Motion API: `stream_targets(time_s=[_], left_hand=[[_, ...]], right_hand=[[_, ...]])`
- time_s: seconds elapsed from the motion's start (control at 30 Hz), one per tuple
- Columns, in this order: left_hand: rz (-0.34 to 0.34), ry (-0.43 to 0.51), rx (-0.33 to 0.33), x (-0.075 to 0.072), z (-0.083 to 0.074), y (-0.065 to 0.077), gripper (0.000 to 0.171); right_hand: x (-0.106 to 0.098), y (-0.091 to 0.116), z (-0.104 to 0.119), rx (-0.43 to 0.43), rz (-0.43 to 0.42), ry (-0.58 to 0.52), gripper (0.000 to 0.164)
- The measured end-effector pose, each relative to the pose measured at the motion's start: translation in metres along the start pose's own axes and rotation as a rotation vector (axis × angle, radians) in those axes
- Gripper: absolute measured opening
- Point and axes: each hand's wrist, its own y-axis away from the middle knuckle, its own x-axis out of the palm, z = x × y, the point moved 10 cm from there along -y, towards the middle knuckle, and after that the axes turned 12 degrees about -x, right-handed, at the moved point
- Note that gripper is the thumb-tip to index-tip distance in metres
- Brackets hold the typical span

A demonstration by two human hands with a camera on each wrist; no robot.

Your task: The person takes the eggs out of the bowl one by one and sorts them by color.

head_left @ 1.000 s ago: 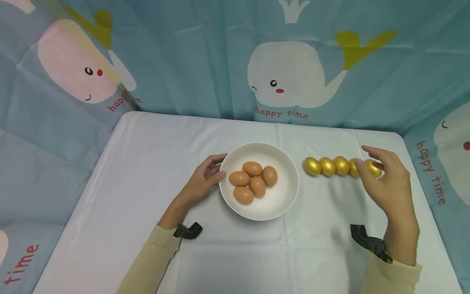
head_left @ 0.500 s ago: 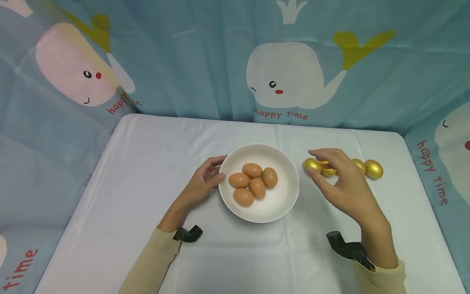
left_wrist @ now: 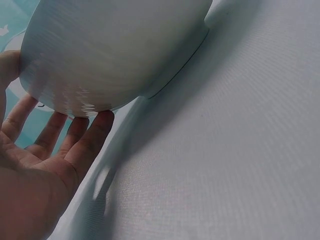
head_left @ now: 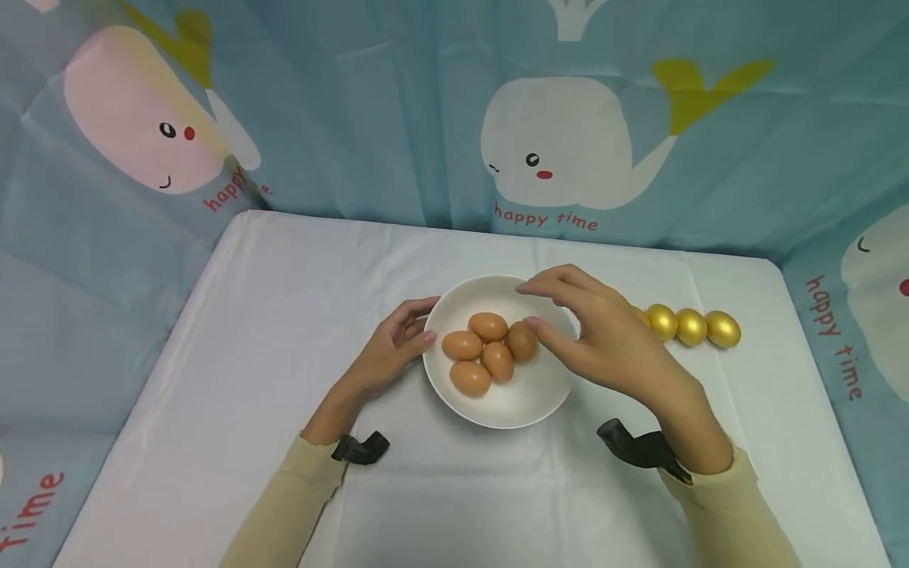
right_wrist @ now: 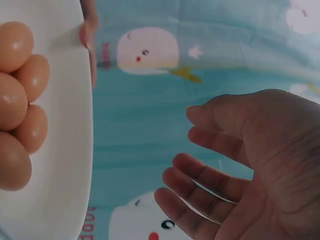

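Note:
A white bowl (head_left: 513, 407) stands on the white cloth, holding several brown eggs (head_left: 470, 379). My left hand (head_left: 383, 355) grips its left side, thumb at the rim; the left wrist view shows the fingertips (left_wrist: 104, 120) spread against the bowl's outer wall. Over the bowl's right part hovers my right hand (head_left: 604, 335), thumb and fingers apart. Nothing lies between them in the right wrist view, where the brown eggs (right_wrist: 12, 102) sit left of the hand (right_wrist: 260, 170). A row of gold eggs (head_left: 691, 326) lies right of the bowl, its left end hidden behind my right hand.
White cloth (head_left: 284, 315) covers the table, whose back edge meets a blue curtain (head_left: 412, 118) printed with whales. More curtain hangs at both sides. Each wrist carries a black curved mount (head_left: 362, 448) that sticks out over the cloth.
My right hand has swept left from above the right end of the gold row to over the bowl. The left hand and the bowl have stayed in place.

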Motion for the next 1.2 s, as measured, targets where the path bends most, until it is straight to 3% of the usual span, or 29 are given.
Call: stream_targets(time_s=[0.2,0.5,0.67,0.93,1.2], left_hand=[[0.001,0.017,0.012,-0.001,-0.007,0.000,0.054],[-0.005,0.032,0.013,-0.002,-0.007,-0.004,0.053],[-0.009,0.023,-0.010,-0.001,-0.001,-0.002,0.054],[-0.007,0.016,0.010,0.000,-0.002,0.000,0.054],[0.002,0.031,0.010,0.002,-0.001,-0.001,0.054]], right_hand=[[0.030,-0.027,0.010,-0.082,0.146,0.011,0.033],[0.075,-0.050,0.000,-0.089,0.352,0.053,0.032],[0.096,-0.055,0.002,-0.096,0.434,0.062,0.032],[0.122,-0.058,-0.001,-0.083,0.561,0.071,0.033],[0.133,-0.057,-0.002,-0.086,0.592,0.073,0.025]])
